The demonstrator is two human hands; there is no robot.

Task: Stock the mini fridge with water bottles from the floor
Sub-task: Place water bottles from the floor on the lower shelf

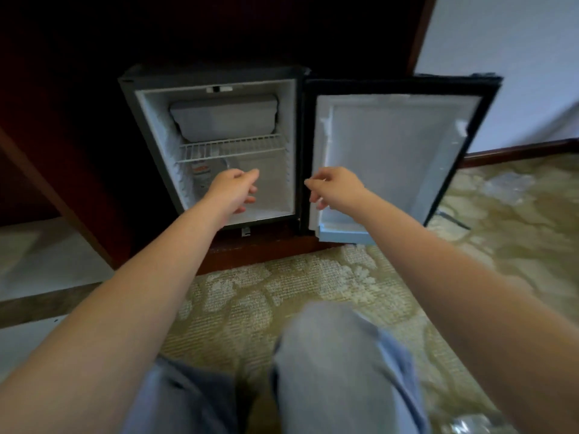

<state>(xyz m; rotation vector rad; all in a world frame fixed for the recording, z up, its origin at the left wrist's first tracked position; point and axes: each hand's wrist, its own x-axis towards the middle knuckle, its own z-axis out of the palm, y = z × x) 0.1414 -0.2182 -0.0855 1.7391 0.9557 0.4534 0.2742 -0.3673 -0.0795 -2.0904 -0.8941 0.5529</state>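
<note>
You had just one bottle [200, 175] in the mini fridge's [289, 151] lower-left corner; left hand [233, 191] and right hand [336, 189] loosely curled, empty.

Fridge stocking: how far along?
Done: the fridge door is open and one bottle stands on the lower left inside. In hand: nothing; the left hand and right hand hover empty at the opening. Left: blurry clear shapes on the carpet at right, probably more bottles, still to load.
</note>
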